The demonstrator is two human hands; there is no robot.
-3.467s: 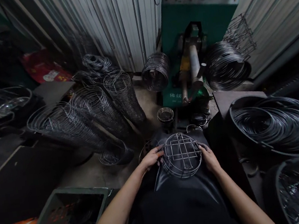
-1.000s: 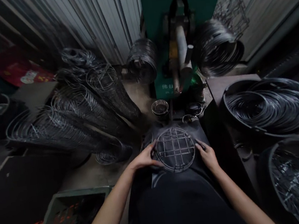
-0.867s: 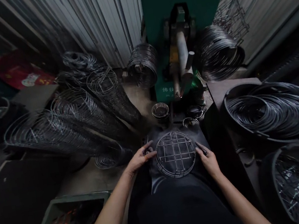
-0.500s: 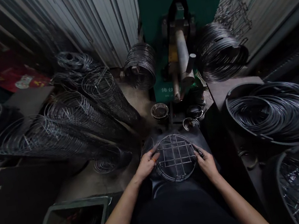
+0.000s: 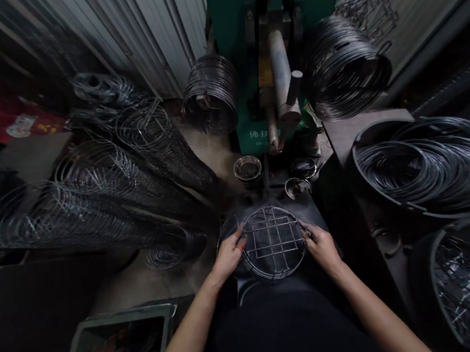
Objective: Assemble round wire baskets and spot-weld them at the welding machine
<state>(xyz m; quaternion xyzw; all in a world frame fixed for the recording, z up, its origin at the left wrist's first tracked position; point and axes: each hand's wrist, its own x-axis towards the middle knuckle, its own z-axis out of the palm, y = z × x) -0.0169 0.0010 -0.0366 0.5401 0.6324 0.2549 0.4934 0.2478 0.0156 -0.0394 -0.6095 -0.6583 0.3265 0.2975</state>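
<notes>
Round wire rack (image 5: 272, 246) sits directly between our two hands, its barred face turned up toward us, over the dark sheet (image 5: 309, 207) that covers our lap. It lies a little left of the sheet's middle, closer to the far edge than to our body; we cannot tell whether it rests on the sheet or is held just above it.

Our left hand (image 5: 228, 255) is at the sheet's left edge, partly closed, thumb and fingers pinching the rack's left rim. Our right hand (image 5: 322, 246), inside the right edge, is curled with its fingertips on the right rim, at much the same height as the left. Those fingertips are dark, so we cannot tell whether they also hold something small.

Just past the sheet's far right corner we see a small dish (image 5: 293, 189), and past the far left corner a round tin (image 5: 248, 168). The green machine (image 5: 229, 13) stands beyond them. To our right, a basin (image 5: 358, 165) of wire rings sits near the left edge of the worktop (image 5: 378, 117). To our left stand leaning stacks of wire frames (image 5: 78, 212), with a crate (image 5: 123, 316) nearer us.
</notes>
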